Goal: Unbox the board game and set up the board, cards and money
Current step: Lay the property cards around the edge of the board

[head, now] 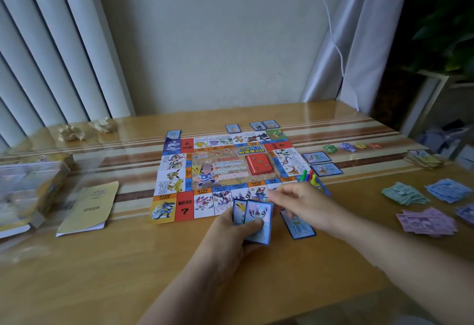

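Observation:
The game board (pixel 225 173) lies flat in the middle of the table, a red card stack (pixel 259 165) on its centre. My left hand (pixel 230 237) grips a small fan of blue-bordered cards (pixel 254 219) just in front of the board. My right hand (pixel 300 204) reaches over the board's near edge, fingers on a blue card (pixel 298 227) lying on the table. Single blue cards (pixel 322 164) lie along the board's right and far sides. Coloured pawns (pixel 309 177) stand at the board's right corner. Paper money piles (pixel 427 222) lie at the right.
The game box (pixel 28 188) sits at the left edge, a yellow booklet (pixel 89 206) beside it. Two crumpled paper balls (pixel 84 129) lie at the back left. A card pile (pixel 423 159) and small coloured pieces (pixel 351 147) are at the right. A white cable (pixel 336 42) hangs behind.

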{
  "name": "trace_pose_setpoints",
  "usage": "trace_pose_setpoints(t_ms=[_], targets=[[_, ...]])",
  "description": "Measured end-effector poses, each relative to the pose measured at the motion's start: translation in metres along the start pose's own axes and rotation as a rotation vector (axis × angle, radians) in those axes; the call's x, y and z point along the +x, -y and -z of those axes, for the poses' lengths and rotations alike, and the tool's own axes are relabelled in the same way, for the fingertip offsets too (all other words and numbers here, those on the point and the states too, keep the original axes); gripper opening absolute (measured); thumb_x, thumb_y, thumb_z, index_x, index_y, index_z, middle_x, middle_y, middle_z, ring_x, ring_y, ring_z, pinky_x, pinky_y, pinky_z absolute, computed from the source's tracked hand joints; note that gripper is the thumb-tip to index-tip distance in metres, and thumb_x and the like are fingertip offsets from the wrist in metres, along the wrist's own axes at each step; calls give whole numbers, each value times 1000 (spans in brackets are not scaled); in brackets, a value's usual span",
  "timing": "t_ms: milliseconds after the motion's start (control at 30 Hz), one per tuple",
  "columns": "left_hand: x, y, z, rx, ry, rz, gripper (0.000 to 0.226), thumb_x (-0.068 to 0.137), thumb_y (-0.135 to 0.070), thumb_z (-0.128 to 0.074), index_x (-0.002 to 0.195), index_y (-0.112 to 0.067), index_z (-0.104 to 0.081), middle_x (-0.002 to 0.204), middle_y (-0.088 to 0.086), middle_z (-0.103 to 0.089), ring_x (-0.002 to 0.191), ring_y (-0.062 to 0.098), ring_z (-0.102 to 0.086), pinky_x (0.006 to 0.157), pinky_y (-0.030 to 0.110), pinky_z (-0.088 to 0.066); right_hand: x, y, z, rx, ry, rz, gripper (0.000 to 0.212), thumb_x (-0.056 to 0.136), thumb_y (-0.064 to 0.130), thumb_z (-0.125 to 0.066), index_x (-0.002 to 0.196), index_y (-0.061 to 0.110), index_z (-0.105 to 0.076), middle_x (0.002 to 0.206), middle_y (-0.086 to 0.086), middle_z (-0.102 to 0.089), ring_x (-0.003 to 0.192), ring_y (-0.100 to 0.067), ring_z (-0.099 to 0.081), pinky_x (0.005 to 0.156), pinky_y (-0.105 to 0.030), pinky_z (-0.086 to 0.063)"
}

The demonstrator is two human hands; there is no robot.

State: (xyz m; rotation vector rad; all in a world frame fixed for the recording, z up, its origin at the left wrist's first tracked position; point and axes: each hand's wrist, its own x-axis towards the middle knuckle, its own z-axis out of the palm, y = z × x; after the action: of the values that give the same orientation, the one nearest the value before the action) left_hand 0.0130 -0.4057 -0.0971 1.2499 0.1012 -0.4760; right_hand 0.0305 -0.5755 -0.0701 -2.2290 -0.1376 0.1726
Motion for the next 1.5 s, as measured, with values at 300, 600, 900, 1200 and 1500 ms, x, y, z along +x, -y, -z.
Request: trace_pose_setpoints(t_ms=[300, 600, 900, 1200, 1500], targets=[[-9, -19, 27, 139, -178, -109, 10, 93, -10, -55, 102, -8, -57, 90, 5, -72, 84, 18, -69, 75, 34, -56, 5, 8, -8, 25, 23, -65, 15, 81, 28, -73, 84, 14, -68, 77, 1, -73, 57, 0, -60, 66, -17, -49], [-16, -55, 71, -179, -280, -159, 25, 99, 4, -32, 92, -7, -53, 100, 17, -67, 93, 26, -65, 75, 36, -52, 14, 11, -25, -281, 88, 3, 11, 81, 20, -75, 89, 23, -68, 78, 13, -63, 66, 2, -58, 68, -17, -50], [-13, -42, 71, -149, -141, -84, 30, 94, 12, -36, 104, -9, -55, 96, 10, -73, 92, 21, -69, 76, 33, -58, 22, 3, -35, -390, 30, 105, 17, 83, 23, -71, 100, 20, -68, 77, 16, -56, 66, 3, -49, 56, -11, -33], [-13, -35, 67, -100, -57, -49, 25, 88, 11, -51, 109, -2, -56, 90, 14, -74, 83, 22, -72, 66, 29, -60, 25, 11, -29, -435, -46, 173, 23, 81, 30, -73, 102, 23, -67, 91, 14, -52, 80, 7, -51, 71, -9, -39], [1, -66, 37, 41, -25, -197, 23, 84, 7, -59, 106, 0, -58, 94, 16, -72, 85, 26, -71, 70, 28, -59, 38, 80, 4, -18, 1, 168, 20, 80, 39, -71, 89, 21, -68, 79, 13, -69, 70, 4, -63, 70, -16, -50]])
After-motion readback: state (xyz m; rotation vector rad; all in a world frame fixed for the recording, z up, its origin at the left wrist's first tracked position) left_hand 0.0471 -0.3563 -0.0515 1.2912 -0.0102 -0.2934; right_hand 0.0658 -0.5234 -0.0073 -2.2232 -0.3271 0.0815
